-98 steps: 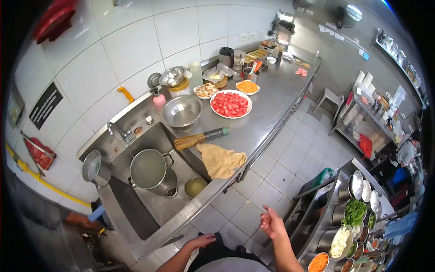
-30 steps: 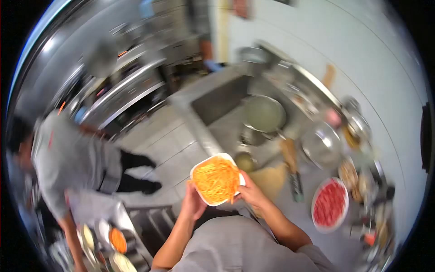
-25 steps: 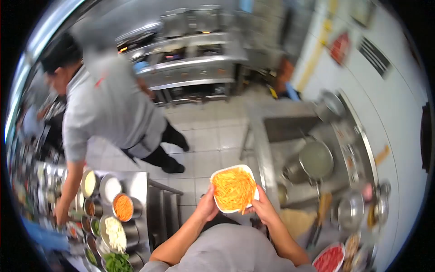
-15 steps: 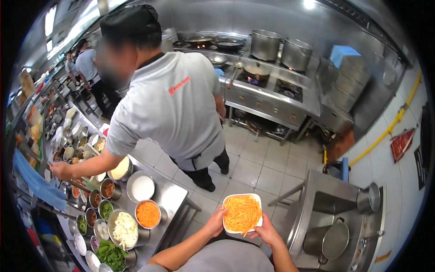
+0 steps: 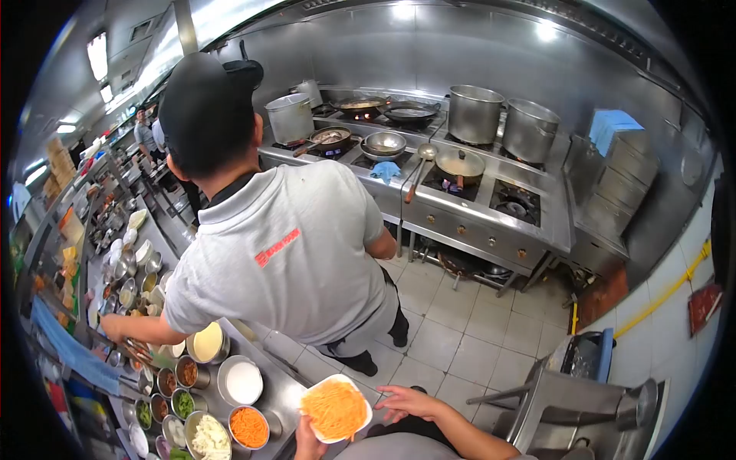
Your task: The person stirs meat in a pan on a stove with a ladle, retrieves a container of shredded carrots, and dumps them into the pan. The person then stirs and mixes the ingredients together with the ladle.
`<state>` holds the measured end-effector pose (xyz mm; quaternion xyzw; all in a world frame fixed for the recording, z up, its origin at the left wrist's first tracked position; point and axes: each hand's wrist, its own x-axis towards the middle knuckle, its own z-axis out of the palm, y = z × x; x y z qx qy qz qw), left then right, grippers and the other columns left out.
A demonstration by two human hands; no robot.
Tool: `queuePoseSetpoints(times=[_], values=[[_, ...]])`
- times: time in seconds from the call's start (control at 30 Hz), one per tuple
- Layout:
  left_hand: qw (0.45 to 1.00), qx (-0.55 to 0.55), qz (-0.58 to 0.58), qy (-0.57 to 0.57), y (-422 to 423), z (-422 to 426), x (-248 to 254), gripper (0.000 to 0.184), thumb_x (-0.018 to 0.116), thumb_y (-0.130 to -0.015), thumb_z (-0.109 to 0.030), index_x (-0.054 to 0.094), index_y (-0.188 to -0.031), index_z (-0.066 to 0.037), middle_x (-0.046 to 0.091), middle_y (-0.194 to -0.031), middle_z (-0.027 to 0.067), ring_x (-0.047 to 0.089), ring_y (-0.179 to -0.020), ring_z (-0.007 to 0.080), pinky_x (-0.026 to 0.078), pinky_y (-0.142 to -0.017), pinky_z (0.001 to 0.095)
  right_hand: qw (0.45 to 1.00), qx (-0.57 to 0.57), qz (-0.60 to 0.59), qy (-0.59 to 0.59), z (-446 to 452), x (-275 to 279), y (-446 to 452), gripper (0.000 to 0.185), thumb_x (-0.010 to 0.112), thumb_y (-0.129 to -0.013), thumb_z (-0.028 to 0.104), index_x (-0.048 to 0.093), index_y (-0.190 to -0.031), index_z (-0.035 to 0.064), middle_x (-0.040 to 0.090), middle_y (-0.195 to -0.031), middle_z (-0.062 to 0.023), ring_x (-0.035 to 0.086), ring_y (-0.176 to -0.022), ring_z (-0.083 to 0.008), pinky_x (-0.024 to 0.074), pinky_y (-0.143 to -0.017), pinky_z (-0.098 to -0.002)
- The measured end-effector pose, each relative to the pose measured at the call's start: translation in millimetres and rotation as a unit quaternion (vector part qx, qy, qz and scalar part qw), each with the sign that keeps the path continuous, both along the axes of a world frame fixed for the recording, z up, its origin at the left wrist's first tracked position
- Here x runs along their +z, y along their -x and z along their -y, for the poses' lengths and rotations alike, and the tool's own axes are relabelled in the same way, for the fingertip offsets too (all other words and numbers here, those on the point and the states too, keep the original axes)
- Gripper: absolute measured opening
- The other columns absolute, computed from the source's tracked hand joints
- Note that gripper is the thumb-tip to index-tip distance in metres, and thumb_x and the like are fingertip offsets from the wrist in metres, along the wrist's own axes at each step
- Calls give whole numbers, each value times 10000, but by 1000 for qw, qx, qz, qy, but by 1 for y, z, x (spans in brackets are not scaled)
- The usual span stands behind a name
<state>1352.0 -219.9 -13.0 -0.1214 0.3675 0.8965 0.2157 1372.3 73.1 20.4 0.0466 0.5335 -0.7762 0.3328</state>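
Note:
My left hand (image 5: 308, 440) grips the near left edge of a white square dish (image 5: 368, 414) heaped with shredded carrot (image 5: 334, 409). To the right of the dish my right hand (image 5: 410, 402) is off it, fingers stretched out and apart. A few shreds hang over the near rim. Left of the dish, on the steel counter (image 5: 288, 383), stands a metal container of shredded carrot (image 5: 249, 426). Close by are a bowl of white powder (image 5: 240, 381) and a container of pale chopped vegetable (image 5: 209, 438).
A co-worker (image 5: 284, 261) in a grey shirt stands just ahead, one arm over the counter. Beyond is a stove (image 5: 491, 238) with pans, tall pots (image 5: 474, 115) and lit burners. A steel sink (image 5: 571, 414) lies to my right.
My right hand has let go of the dish and opened. The dish has moved left, toward the counter, in my left hand. My view has tilted up, and the co-worker's head has turned away.

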Motion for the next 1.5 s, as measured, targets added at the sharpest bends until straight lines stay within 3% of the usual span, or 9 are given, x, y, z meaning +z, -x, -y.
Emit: queuePoseSetpoints(times=[0.13,0.33,0.5,0.57,0.77,0.87,1.13,1.2,1.5], values=[[995,89,-6,39,-6,0,-2,532,393,-842,-318,411,-1285,-22,517,-1256,174,545,-1105,345,457,-933,482,995,94,15,3,-21,-22,49,570,510,-943,236,242,-1428,104,566,-1209,-94,605,-887,-158,516,-735,-272],[956,271,-60,96,-19,-40,7,523,403,-922,-432,421,-1269,-41,529,-1242,149,560,-1085,328,486,-890,476,970,228,18,-79,-63,-21,103,574,525,-930,254,269,-1417,90,595,-1171,-82,614,-854,-158,521,-714,-260],[922,378,53,64,-26,-82,25,437,350,-921,-232,420,-1263,32,537,-1213,188,564,-1087,330,471,-923,446,966,242,20,-83,-95,-24,139,619,561,-903,183,244,-1410,25,601,-1153,-135,637,-865,-202,545,-711,-294],[916,389,59,77,-28,-90,7,436,369,-920,-260,437,-1255,11,537,-1226,173,543,-1118,321,452,-946,461,967,239,15,-90,-99,-13,149,637,573,-891,161,234,-1407,4,603,-1139,-160,643,-854,-214,549,-693,-300],[913,403,40,53,1,-120,25,408,371,-925,-227,452,-1219,43,548,-1205,180,555,-1105,303,465,-936,428,971,226,-9,-74,-102,4,179,601,540,-895,98,240,-1413,40,600,-1135,-153,622,-861,-187,522,-692,-284],[913,405,36,42,21,-123,34,389,351,-932,-198,449,-1215,51,553,-1193,187,576,-1074,296,472,-928,413,956,260,-114,-70,-97,15,197,647,546,-870,31,226,-1431,62,506,-1242,-130,559,-912,-145,494,-759,-282],[915,401,38,20,120,-125,36,375,358,-919,-163,433,-1215,55,540,-1195,187,564,-1087,288,465,-934,399,980,127,-126,-82,-96,11,245,739,548,-848,-15,152,-1460,108,423,-1322,-150,517,-1015,-170,499,-777,-290],[926,374,36,33,155,-120,15,376,365,-918,-161,432,-1222,52,537,-1200,177,548,-1105,274,453,-944,376,981,97,-135,-97,-100,6,255,737,548,-853,-5,145,-1460,106,440,-1303,-162,542,-1010,-190,517,-753,-300],[915,398,-64,0,366,-58,29,354,376,-908,-150,447,-1188,54,539,-1187,174,554,-1092,261,462,-924,358,985,49,-91,-137,-66,4,362,753,540,-857,-8,114,-1464,121,470,-1250,-181,573,-948,-193,540,-698,-290]])
